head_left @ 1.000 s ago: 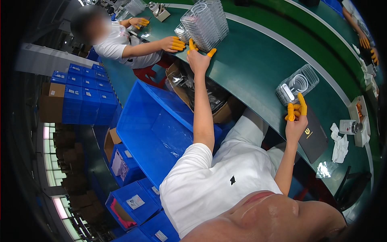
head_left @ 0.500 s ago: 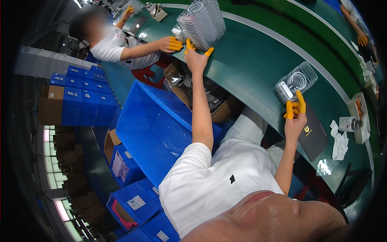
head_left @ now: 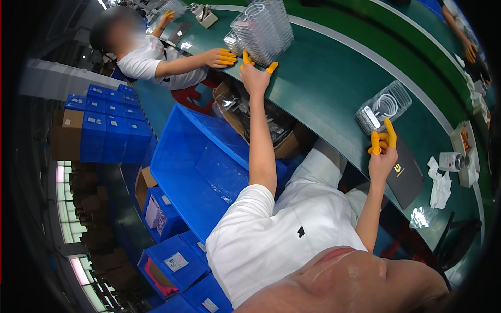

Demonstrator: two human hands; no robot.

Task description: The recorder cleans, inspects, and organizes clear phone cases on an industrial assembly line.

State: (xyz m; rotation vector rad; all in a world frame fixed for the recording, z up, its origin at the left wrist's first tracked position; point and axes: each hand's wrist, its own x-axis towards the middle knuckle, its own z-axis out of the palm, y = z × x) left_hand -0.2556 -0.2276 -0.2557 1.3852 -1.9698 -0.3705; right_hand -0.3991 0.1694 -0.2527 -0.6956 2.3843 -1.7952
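Yellow finger covers sit on the fingers of both my hands. At upper centre my left hand (head_left: 254,78) is open, thumb and forefinger spread at the near bottom of a tall stack of clear plastic trays (head_left: 269,34). White coiled cables show in that stack. Farther right, a single clear plastic tray (head_left: 399,99) lies on the bench, holding a white coiled cable (head_left: 386,106) and a white plug-like piece (head_left: 370,118). My right hand (head_left: 384,156) has thumb and forefinger closed at its near edge, other fingers curled. The exact contact is partly hidden.
A black flat box (head_left: 404,180) lies beside my right forearm on the green bench (head_left: 318,99). Crumpled tissue (head_left: 440,182) and a small jar (head_left: 452,160) are farther right. A co-worker's hand (head_left: 222,58) rests left of mine. A large blue bin (head_left: 201,156) stands below my left arm.
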